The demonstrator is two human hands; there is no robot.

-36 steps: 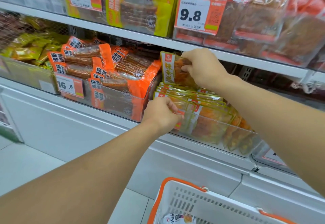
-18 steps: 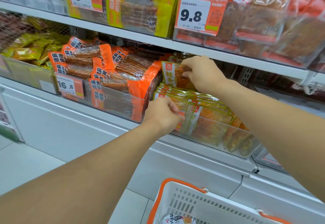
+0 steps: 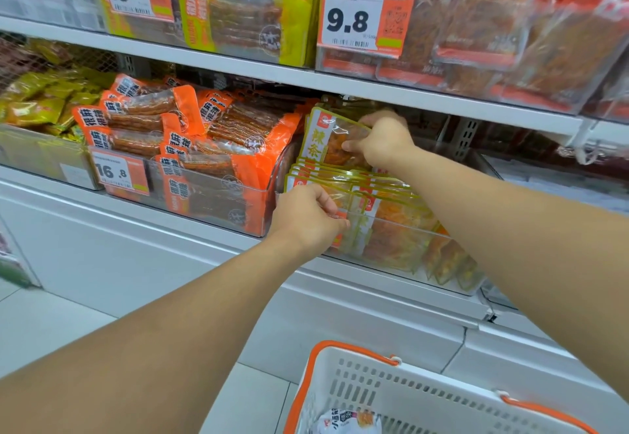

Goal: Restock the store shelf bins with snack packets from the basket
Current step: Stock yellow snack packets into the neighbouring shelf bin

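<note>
Head view, from the left: yellow-green packets (image 3: 32,107) are lying heaped in the leftmost clear bin on the lower shelf. Next to them, orange snack packs (image 3: 204,137) are piled in a clear bin carrying a 16.8 price tag (image 3: 119,173) on its front.

Moving toward the middle, the left hand (image 3: 308,217) is curling its fingers over the front rim of the clear shelf bin (image 3: 401,246), pinching the front edges of the yellow-trimmed packets stacked just behind the rim. That stack (image 3: 374,195) is lying tilted, layered front to back and filling the bin.

Just above and behind it, the right hand (image 3: 383,142) is gripping one yellow-trimmed snack packet (image 3: 328,139), fingers wrapped over its right side. The packet is standing nearly upright at the rear of the bin, over the back of the stack, just under the upper shelf edge (image 3: 374,91).

On the upper shelf, a 9.8 price tag (image 3: 364,20) is hanging in front of red-orange bags (image 3: 510,25).

At the bottom right, the white basket (image 3: 425,396) with orange handles is sitting below the arms, and one white packet (image 3: 347,423) is lying in it near its left side.
</note>
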